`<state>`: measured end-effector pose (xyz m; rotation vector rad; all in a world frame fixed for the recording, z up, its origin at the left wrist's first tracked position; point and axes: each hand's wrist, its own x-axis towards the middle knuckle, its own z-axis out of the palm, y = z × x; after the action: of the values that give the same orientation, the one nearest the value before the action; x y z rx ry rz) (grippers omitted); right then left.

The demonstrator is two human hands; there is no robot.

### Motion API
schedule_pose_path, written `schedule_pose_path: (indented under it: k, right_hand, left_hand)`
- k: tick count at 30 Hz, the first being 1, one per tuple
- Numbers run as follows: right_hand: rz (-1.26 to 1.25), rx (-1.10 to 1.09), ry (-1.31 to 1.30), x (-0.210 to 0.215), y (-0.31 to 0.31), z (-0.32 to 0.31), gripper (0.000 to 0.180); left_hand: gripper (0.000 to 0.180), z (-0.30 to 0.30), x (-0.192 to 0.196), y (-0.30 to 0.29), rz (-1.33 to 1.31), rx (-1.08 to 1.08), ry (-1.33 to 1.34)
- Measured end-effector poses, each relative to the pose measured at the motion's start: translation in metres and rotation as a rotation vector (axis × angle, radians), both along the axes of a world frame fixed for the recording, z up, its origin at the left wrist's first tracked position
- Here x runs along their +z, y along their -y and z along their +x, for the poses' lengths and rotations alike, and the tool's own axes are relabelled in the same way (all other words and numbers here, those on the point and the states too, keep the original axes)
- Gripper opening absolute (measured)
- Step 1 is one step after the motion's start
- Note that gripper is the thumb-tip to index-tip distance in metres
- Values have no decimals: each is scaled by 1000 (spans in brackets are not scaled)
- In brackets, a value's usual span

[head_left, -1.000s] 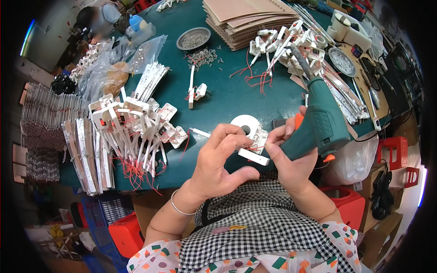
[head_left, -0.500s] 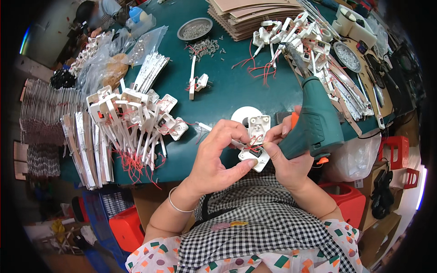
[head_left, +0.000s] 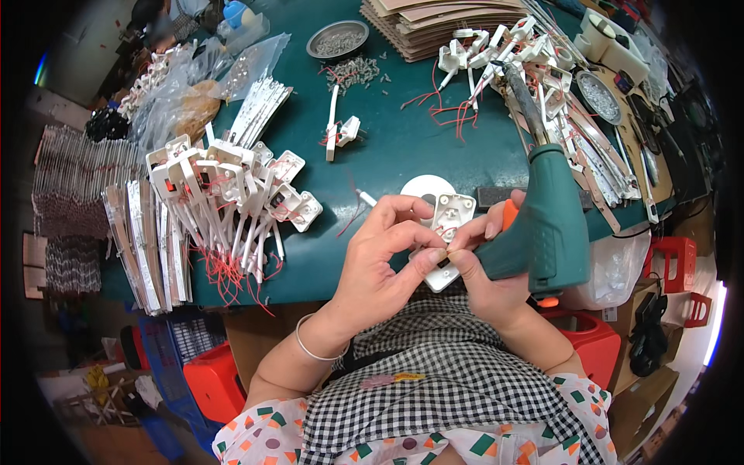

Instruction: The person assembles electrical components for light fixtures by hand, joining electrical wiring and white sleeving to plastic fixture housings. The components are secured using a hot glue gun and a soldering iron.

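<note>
An open white plastic casing (head_left: 454, 209) with red wires inside is held in front of my body. My left hand (head_left: 384, 256) pinches at the casing's lower half with thumb and forefinger. A white tube (head_left: 366, 198) sticks out beyond the left fingers, a red wire at its far end. The thumb and fingertips of my right hand (head_left: 490, 263) meet the left ones over the casing, covering what they pinch. Against that right palm rests the handle of a green gun-shaped power tool (head_left: 559, 221), with an orange trigger and a long metal barrel pointing away.
Beyond the casing lie a white disc (head_left: 425, 186) and a dark block (head_left: 496, 196). Wired white casings are heaped at left (head_left: 232, 178) and far right (head_left: 535, 58). A metal dish (head_left: 338, 40) of small parts and stacked boards (head_left: 442, 23) stand at the back.
Both thumbs have come together over the casing's lower half, hiding the dark part that showed there. The casing has tilted slightly, and the whole view has shifted a little.
</note>
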<state>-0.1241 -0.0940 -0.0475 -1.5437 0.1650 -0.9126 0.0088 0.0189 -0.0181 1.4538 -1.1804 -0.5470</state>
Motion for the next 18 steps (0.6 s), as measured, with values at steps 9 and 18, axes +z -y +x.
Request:
schedule_pose_path:
  k: [9, 18]
  right_hand:
    - [-197, 83, -13, -11, 6, -7, 87]
    - [-196, -4, -27, -11, 7, -3, 90]
  left_hand:
    - [7, -3, -9, -4, 0, 36, -109]
    - [5, 3, 4, 1, -46, 20, -17]
